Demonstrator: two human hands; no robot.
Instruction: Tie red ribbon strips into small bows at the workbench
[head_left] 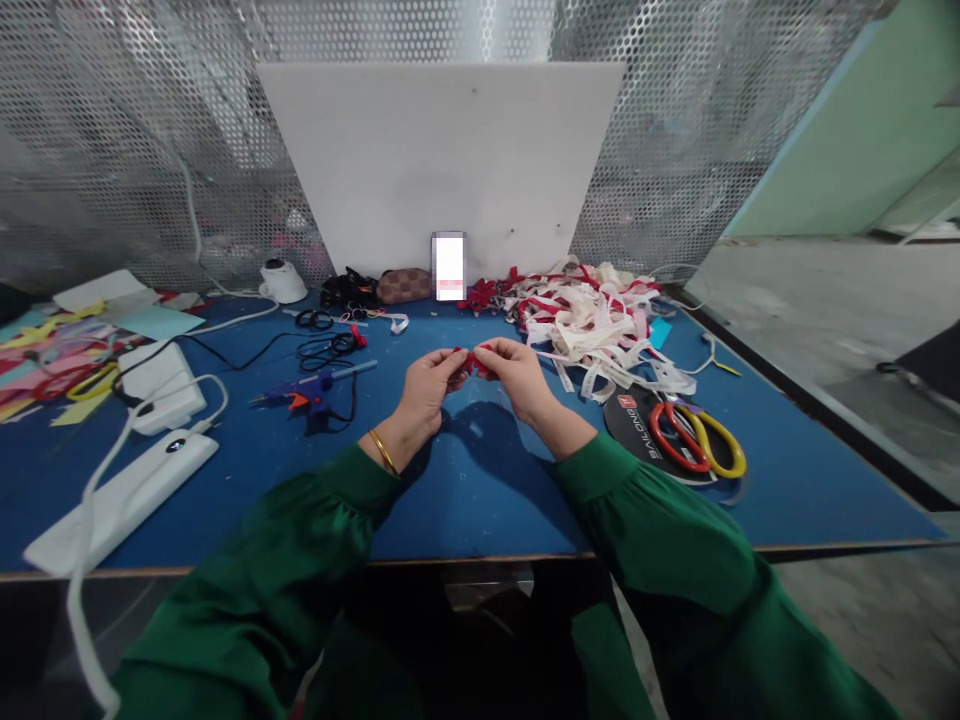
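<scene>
Between my two hands, above the middle of the blue table, is a small red piece (471,363) that looks like ribbon or cloth. My left hand (429,388) pinches its left side. On the right side, my right hand (519,378) grips it with thumb and fingertips. The fingers cover much of the piece, so its full shape is hidden. Beyond my hands lie several red pieces (484,295) beside an upright phone (450,267) with a lit screen. A pile of white and red ribbon strips (592,318) spreads to the right of them.
On the blue table (480,500), a blue glue gun (315,395) and black-handled scissors (326,346) lie left. Red and yellow-handled scissors (697,440) rest on a black disc at right. White power strips (124,500) with cables and coloured sheets (56,350) are far left.
</scene>
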